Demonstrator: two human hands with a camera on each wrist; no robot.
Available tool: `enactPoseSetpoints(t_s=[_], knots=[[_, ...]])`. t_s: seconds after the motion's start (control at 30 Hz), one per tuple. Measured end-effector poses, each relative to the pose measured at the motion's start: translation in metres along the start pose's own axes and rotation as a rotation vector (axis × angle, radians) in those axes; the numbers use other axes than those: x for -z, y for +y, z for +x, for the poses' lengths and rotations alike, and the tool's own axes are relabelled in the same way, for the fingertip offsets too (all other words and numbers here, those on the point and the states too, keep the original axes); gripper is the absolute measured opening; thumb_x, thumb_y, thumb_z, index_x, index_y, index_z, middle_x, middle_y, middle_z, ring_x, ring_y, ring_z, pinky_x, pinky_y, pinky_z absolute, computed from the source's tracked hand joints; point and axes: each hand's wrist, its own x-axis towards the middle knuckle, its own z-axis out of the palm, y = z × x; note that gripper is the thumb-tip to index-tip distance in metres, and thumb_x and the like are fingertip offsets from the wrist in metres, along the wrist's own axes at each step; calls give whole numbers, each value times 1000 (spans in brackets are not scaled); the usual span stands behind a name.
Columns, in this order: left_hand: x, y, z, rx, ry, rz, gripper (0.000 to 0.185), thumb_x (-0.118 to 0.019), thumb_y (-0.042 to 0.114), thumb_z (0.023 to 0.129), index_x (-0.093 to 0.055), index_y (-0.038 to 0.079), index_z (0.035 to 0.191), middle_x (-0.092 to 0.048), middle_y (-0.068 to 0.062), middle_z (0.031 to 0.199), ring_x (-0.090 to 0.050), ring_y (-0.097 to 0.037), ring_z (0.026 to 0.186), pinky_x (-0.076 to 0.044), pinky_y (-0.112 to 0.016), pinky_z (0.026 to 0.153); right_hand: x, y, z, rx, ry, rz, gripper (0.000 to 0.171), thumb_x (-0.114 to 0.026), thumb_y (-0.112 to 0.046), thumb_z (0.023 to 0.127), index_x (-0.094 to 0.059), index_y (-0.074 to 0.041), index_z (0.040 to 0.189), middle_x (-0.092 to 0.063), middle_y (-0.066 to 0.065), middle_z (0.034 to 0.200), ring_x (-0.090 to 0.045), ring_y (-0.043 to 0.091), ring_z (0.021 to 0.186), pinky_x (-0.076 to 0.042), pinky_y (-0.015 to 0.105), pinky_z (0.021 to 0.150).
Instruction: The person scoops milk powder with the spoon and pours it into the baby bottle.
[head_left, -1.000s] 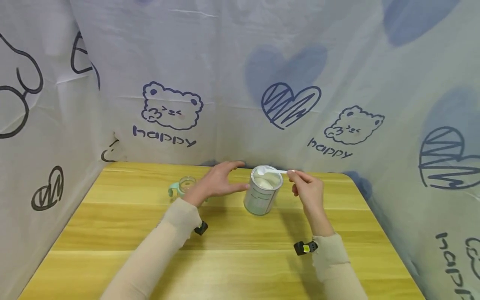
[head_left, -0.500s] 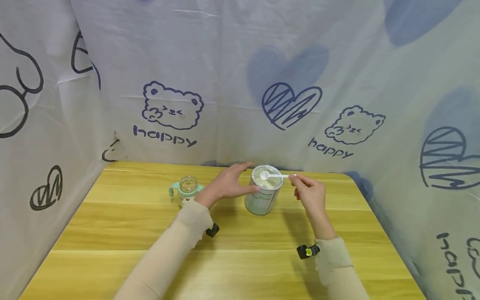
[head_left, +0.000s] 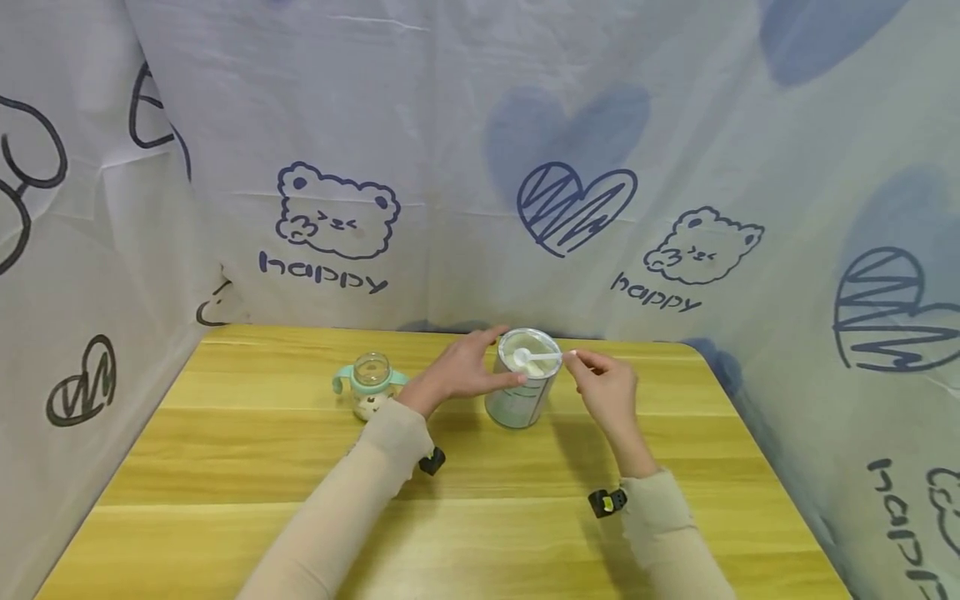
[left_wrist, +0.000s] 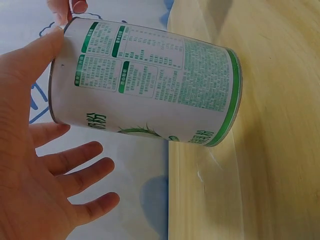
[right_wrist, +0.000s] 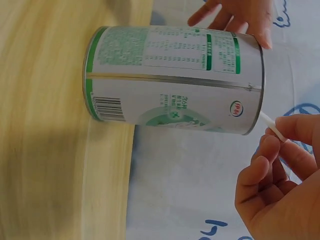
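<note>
A white milk-powder can [head_left: 520, 390] with green print stands open at the back middle of the wooden table [head_left: 465, 533], pale powder showing inside. My right hand [head_left: 602, 382] pinches the handle of a white plastic spoon [head_left: 534, 358] whose bowl lies over the can's mouth. In the right wrist view the handle [right_wrist: 270, 124] sticks out past the can [right_wrist: 175, 80] rim into my fingertips [right_wrist: 280, 145]. My left hand [head_left: 467, 371] is at the can's left side. Its thumb [left_wrist: 47, 47] touches the rim of the can [left_wrist: 150, 85], the other fingers spread straight and off it.
A small glass baby bottle [head_left: 369, 383] with mint-green handles and some powder at its bottom stands left of the can. Printed cloth walls [head_left: 480, 167] enclose the table at the back and on both sides.
My left hand moved right, off the bottle's side, and its thumb came onto the can's rim. The right hand lowered the spoon from above the far rim into the can's mouth.
</note>
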Motion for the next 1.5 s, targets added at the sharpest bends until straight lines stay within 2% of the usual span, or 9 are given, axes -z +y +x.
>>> enactPoseSetpoints(t_s=[0.13, 0.27, 0.37, 0.47, 0.77, 1.03, 1.33, 1.5], knots=[[-2, -3, 1, 2, 5, -6, 100, -72, 70, 88, -32, 24, 167, -43, -17, 165, -46, -40, 149, -44, -63, 118, -6, 0, 0, 147, 22, -111, 20, -79, -19, 93, -84, -3, 103, -80, 18, 92, -63, 15, 68, -48, 20, 57], [-3, -4, 2, -4, 7, -12, 99, -72, 70, 88, -31, 27, 167, -44, -16, 164, -47, -40, 148, -44, -63, 117, -10, -1, -1, 295, 33, -222, 16, -79, -16, 91, -85, -2, 98, -77, 16, 84, -67, 25, 71, -51, 26, 62], [-4, -5, 3, -10, 6, -9, 98, -72, 70, 88, -31, 29, 167, -45, -17, 163, -48, -40, 147, -44, -64, 117, -11, -3, -3, 370, 31, -271, 15, -78, -15, 92, -85, -3, 96, -74, 15, 80, -67, 27, 69, -52, 32, 62], [-4, -5, 3, -10, 7, -6, 97, -72, 70, 88, -31, 30, 167, -45, -17, 163, -48, -41, 147, -45, -64, 116, -12, -4, -3, 407, 34, -296, 15, -77, -15, 92, -85, -4, 96, -73, 13, 77, -66, 26, 67, -51, 34, 61], [-5, -2, 3, -4, -1, 5, 99, -71, 71, 88, -29, 29, 167, -42, -19, 166, -46, -43, 149, -42, -65, 118, -13, -4, -2, 395, 10, -350, 17, -77, -16, 93, -85, -3, 100, -64, 10, 69, -53, 22, 61, -39, 31, 57], [-3, -1, 2, -6, 9, 30, 98, -70, 71, 89, -32, 26, 167, -47, -17, 162, -51, -40, 145, -46, -63, 115, -16, -6, 2, 364, -92, -354, 21, -74, -17, 95, -84, -1, 103, -61, 9, 65, -48, 18, 59, -38, 31, 58], [-1, 1, 1, 0, 3, 43, 98, -69, 71, 89, -32, 25, 167, -43, -19, 165, -48, -42, 147, -45, -63, 117, -13, -13, 6, 285, -178, -328, 19, -69, -14, 90, -85, -4, 89, -56, 1, 53, -45, 12, 49, -36, 27, 50], [-1, 1, 1, 5, -2, 48, 98, -69, 71, 89, -32, 25, 167, -41, -19, 166, -46, -42, 149, -43, -63, 118, -12, -15, 7, 254, -212, -311, 20, -68, -14, 90, -85, -4, 89, -65, 3, 59, -46, 11, 52, -37, 26, 52]])
